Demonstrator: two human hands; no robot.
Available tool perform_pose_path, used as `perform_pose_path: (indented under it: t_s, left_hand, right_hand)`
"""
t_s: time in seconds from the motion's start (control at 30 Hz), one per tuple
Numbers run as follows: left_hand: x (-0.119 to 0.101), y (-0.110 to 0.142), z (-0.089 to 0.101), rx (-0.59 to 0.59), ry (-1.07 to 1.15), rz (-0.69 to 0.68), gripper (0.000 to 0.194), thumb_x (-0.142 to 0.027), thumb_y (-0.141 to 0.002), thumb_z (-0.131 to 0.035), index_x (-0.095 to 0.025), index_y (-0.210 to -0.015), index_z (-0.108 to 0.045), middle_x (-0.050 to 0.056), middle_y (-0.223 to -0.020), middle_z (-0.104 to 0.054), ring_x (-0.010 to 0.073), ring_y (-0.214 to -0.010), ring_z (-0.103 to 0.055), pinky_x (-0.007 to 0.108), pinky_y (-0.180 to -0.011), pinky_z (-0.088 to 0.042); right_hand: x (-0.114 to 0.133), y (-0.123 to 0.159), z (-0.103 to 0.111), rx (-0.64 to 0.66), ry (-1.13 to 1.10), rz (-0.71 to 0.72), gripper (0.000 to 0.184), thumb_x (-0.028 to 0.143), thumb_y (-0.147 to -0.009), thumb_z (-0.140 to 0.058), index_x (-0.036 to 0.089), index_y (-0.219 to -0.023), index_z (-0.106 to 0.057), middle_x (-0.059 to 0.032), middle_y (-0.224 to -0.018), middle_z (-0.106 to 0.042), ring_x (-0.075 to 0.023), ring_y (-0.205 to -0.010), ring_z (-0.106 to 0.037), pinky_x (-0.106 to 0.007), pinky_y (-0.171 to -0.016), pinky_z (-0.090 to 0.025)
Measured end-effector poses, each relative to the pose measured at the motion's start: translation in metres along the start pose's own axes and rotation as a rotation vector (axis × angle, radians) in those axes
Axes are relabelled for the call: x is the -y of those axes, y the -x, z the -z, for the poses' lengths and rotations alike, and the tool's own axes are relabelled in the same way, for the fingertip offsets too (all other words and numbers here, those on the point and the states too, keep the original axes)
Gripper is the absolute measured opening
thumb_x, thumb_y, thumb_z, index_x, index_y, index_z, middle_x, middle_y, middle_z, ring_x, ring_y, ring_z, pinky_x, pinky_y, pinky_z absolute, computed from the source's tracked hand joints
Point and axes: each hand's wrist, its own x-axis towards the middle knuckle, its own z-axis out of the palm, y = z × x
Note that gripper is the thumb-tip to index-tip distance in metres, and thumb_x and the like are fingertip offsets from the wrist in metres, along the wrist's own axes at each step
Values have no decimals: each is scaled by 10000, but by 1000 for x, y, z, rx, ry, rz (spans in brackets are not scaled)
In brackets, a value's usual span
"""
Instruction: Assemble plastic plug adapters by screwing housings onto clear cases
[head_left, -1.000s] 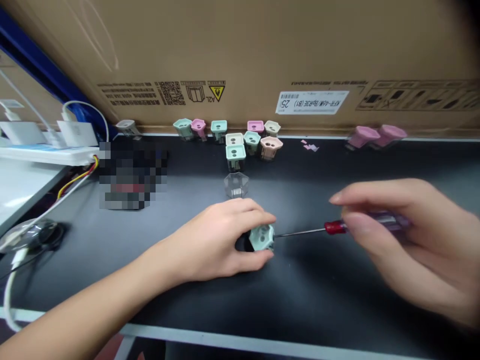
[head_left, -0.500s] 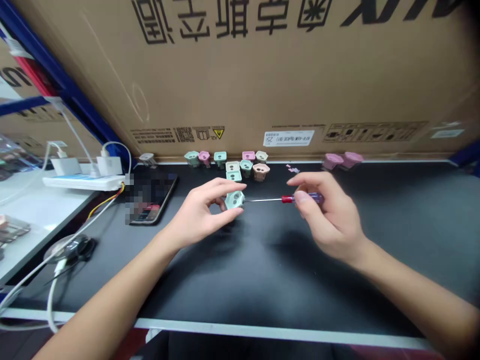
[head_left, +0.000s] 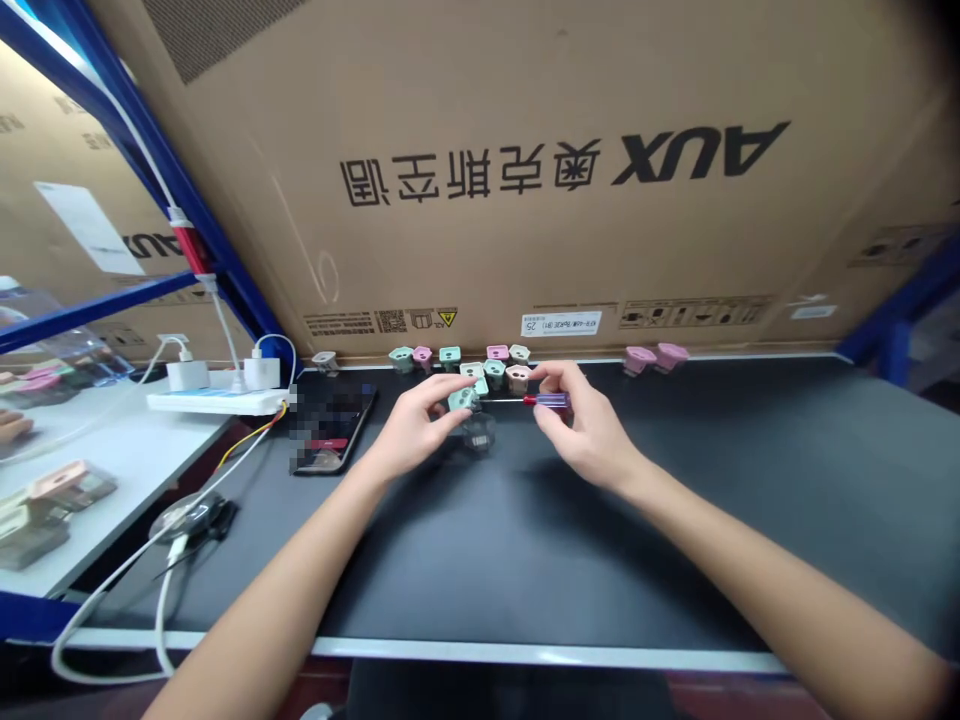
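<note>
**holding a pale green hexagonal plastic part up to a small screwdriver over a black workbench**

pinching the part in the left hand between thumb and bent fingers, fingertips pressed close around its sides and its end left bare toward the right, apparently keeping that end open to the tool. gripping the purple handle in the right hand, thumb and fingers closing on it just behind the red collar, the other fingers curled in, in what looks like a light hold suited to fine control. pointing the thin steel shaft level at the part, with both hands kept close together, the tip meeting the part's edge between the two sets of fingers, though too small to show whether it is entering a hole. keeping a clear faceted plastic piece just below the left fingertips, near but apparently not touching. working just in front of a tight cluster of pastel green, pink and cream plastic parts, lined up at the foot of a large cardboard carton, with two pink parts well off to the right — and a smartphone with a pixelated screen lying to the left, beside a white power strip.
</note>
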Motion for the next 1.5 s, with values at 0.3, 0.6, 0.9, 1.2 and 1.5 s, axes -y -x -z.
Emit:
perform_pose_path:
  t_s: [0.3,0.6,0.9,1.2,1.5]
  left_hand:
    - [-1,0,0,12,-41,-10,401,-335,-937,-649,-221,-1320,-678,109,-1381,-635,205,-1036,-654,270,-733,-506]
    - [-5,2,0,34,-71,-26,383,-304,-951,-629,-214,-1320,-677,106,-1382,-632,197,-1060,-649,264,-758,-500]
    - [-12,4,-1,72,-114,-52,373,-254,-958,-599,-220,-1322,-675,97,-1379,-633,193,-1088,-646,259,-774,-494]
    - [-13,6,-2,83,-120,-74,370,-274,-957,-596,-224,-1314,-681,109,-1374,-636,202,-1075,-648,273,-766,-502]
    - [-14,5,-1,58,-66,-66,359,-276,-951,-631,-217,-1302,-682,103,-1368,-638,201,-1124,-632,257,-780,-500]
  right_hand:
    - [-5,8,-6,4,-18,-2,217,247,-924,-565,229,-1139,-543,-29,-903,-602,-174,-706,-543,-319,-681,-451]
    - [-7,8,-3,74,-109,-59,200,306,-986,-537,237,-1171,-565,22,-757,-537,-162,-656,-504,-319,-683,-419]
    - [-15,7,-9,27,-344,-148,221,428,-976,-586,222,-1054,-595,17,-799,-548,-130,-646,-489,-273,-598,-390]
    - [-11,10,-3,46,-198,-148,70,266,-930,-597,241,-986,-564,74,-631,-445,-123,-562,-382,-280,-592,-330]
    - [-13,11,-2,7,-146,-103,107,282,-910,-634,236,-994,-587,58,-653,-486,-131,-574,-422,-288,-599,-357]
